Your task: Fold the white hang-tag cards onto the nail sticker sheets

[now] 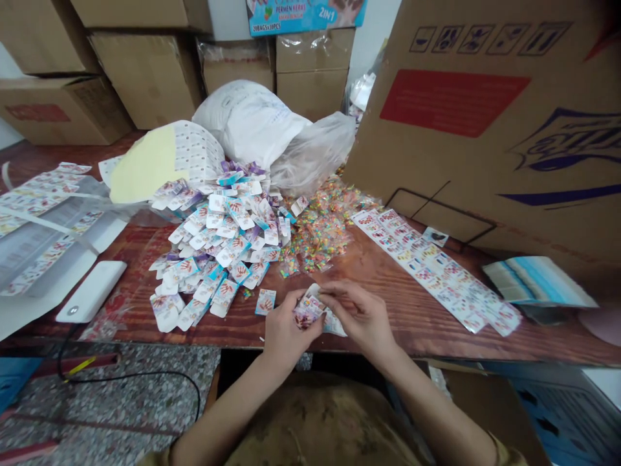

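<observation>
Both hands, left hand (284,327) and right hand (361,317), pinch one small packet (310,309) in their fingers; a finished heap (218,252) lies at ten o'clock and loose candy (323,230) waits at twelve.

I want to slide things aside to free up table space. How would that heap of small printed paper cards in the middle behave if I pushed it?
The heap of small white-and-blue printed cards would probably spread rather than move as one: the cards lie loose and overlapping. They look thin and light, so some may slide off the wooden table edge. The tiny coloured candy pieces beside it would likely get mixed in.
</observation>
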`<action>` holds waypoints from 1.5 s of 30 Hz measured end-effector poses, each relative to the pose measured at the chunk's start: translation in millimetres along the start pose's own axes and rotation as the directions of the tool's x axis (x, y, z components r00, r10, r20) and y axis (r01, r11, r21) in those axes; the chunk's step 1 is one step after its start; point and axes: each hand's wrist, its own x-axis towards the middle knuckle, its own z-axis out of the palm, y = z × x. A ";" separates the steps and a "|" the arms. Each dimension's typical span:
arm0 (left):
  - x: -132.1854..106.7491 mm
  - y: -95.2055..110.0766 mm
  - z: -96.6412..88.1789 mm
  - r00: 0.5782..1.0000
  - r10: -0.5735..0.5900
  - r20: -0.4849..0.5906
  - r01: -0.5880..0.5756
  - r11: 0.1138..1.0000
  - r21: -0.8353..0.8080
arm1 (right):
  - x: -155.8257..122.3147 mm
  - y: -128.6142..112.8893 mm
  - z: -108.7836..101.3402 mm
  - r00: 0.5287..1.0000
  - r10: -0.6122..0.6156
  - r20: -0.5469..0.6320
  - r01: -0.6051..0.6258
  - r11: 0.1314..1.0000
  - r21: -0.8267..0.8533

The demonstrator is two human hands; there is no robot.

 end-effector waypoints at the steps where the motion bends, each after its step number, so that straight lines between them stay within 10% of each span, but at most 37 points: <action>1: -0.7 0.2 0.8 1.000 0.011 -0.002 -0.011 1.000 -0.001 | -1.0 -1.0 1.2 0.999 -0.038 -0.006 0.038 0.998 -0.059; 9: -0.9 7.1 0.4 1.000 0.016 0.009 -0.015 0.999 -0.042 | -2.3 -10.3 -6.5 0.972 -0.027 -0.234 0.036 0.999 0.032; 24: -5.1 0.3 -3.1 0.995 0.044 0.090 -0.018 0.961 -0.277 | -16.5 -8.4 -4.3 0.954 -0.270 0.132 0.292 0.939 -0.184; 32: -12.9 -7.4 4.4 0.986 0.119 0.119 -0.063 0.917 -0.394 | -21.4 -14.1 -1.6 0.988 0.141 0.059 -0.147 0.985 0.096; 42: -12.4 -12.1 5.7 0.985 0.173 -0.012 -0.167 0.925 -0.342 | -20.8 -12.9 -5.7 0.996 -0.032 0.081 0.030 0.999 0.017; 45: -9.5 -6.0 3.5 0.991 0.130 -0.010 -0.123 0.902 -0.414 | -22.4 -10.8 -4.6 0.994 0.107 -0.029 -0.101 0.980 0.169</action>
